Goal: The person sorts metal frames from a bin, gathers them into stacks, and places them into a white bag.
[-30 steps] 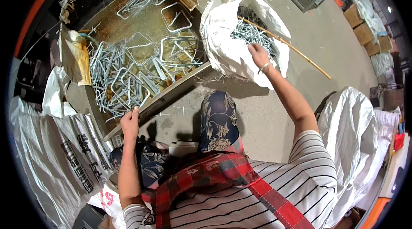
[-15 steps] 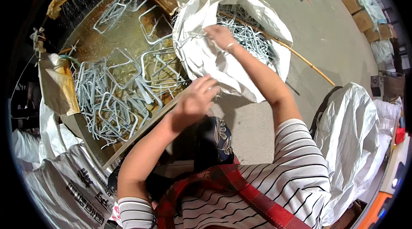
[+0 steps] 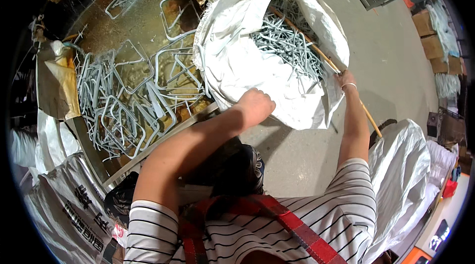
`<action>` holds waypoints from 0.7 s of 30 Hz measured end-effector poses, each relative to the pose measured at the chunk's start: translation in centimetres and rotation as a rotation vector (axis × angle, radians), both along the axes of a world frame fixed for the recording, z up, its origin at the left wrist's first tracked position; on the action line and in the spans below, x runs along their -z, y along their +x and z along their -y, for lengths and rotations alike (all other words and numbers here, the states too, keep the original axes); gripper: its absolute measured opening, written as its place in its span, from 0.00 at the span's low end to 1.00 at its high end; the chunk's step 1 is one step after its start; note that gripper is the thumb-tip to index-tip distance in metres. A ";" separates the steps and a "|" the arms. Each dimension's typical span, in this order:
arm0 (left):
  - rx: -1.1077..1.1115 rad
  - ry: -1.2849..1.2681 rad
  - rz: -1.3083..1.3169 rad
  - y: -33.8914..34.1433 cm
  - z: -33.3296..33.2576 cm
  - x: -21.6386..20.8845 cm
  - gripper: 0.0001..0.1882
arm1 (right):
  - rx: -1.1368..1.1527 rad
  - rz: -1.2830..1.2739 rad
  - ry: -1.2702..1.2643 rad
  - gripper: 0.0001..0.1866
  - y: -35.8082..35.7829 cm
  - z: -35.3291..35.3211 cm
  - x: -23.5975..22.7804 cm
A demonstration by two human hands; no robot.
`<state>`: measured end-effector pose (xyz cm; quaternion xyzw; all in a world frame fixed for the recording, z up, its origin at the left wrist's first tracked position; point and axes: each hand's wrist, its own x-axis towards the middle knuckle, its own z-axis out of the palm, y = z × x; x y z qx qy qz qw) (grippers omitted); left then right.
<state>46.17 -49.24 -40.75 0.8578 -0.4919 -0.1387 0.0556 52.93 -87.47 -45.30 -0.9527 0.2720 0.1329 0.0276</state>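
Both hands have moved since a second ago: the left hand [image 3: 256,106] has left the edge of the metal tray [image 3: 163,142] and is now at the near side of the white sack [image 3: 230,48], while the right hand [image 3: 347,79] has gone from above the sack's opening to its right rim, beside the long stick [image 3: 367,112]. Fingers of the left hand are curled into a fist against the sack; whether cloth is pinched inside them cannot be told. Most of the right hand's fingers are hidden, so I cannot tell if they pinch the rim, the stick or both. The sack stands on the floor [image 3: 302,162] just beside the tray, its mouth open and its cloth folded loosely inward, covering part of the load. Inside lies a tangled heap of thin grey metal pieces [image 3: 282,43]; its depth cannot be seen, and its far part is in shadow. One end of the stick rests in the sack and the other sticks out toward the lower right, near a second white bag [image 3: 403,165]. Cloudy, yellowish water fills the tray, with bent metal rods [image 3: 118,110] piled in its near left part and more scattered toward the far end, which runs into darkness. A printed bag [image 3: 59,209] at lower left is partly cut off by the lens rim.
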 end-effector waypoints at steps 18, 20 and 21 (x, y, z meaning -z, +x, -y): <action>-0.279 -0.245 0.026 2.9 -6.6 -7.7 0.13 | -0.510 0.008 -0.388 0.13 -7.6 -6.5 -32.7; -0.293 -0.254 0.064 2.5 -6.9 -7.4 0.13 | -0.568 0.023 -0.438 0.14 -9.5 -7.5 -34.4; -0.304 -0.234 0.045 2.3 -7.0 -7.3 0.14 | -0.591 0.031 -0.400 0.14 -9.7 -8.1 -34.8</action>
